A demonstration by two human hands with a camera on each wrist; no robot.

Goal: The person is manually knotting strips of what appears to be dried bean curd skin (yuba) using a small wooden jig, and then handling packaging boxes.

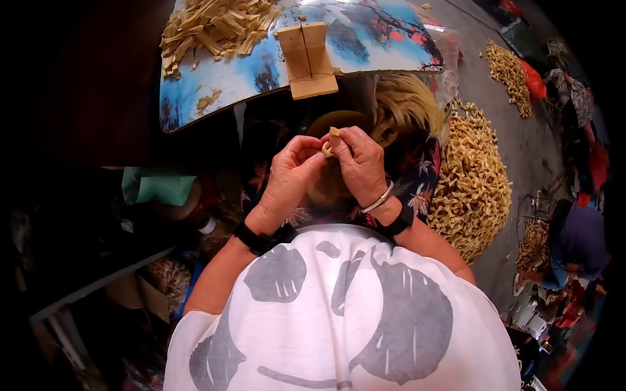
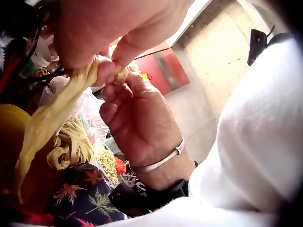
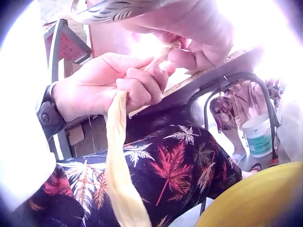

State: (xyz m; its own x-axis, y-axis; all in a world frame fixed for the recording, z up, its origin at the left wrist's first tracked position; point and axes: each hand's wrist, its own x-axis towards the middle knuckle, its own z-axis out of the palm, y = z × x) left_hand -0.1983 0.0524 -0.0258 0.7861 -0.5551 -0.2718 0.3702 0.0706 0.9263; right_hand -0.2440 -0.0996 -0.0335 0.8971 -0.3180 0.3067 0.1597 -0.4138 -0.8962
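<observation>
In the head view both hands meet over the lap, around a pale yellow soft strip (image 1: 327, 150) with a small loop in it. My left hand (image 1: 287, 176) pinches the strip between thumb and curled fingers. A long tail of the strip (image 3: 118, 156) hangs from under the left fingers in the right wrist view. My right hand (image 1: 362, 166), with a silver bracelet at its wrist, pinches the short end above the loop. In the left wrist view the right fingertips press close against the left ones, and the loop is mostly hidden between them.
Ahead stands a painted board (image 1: 254, 78) bearing a heap of flat cut pieces (image 1: 215, 29) and a slotted wooden block (image 1: 310, 62). Long uncut strips (image 1: 407, 104) lie beyond the right hand. A large pile of knotted pieces (image 1: 473, 182) covers floor at right. A yellow basin (image 3: 260, 198) sits near the lap.
</observation>
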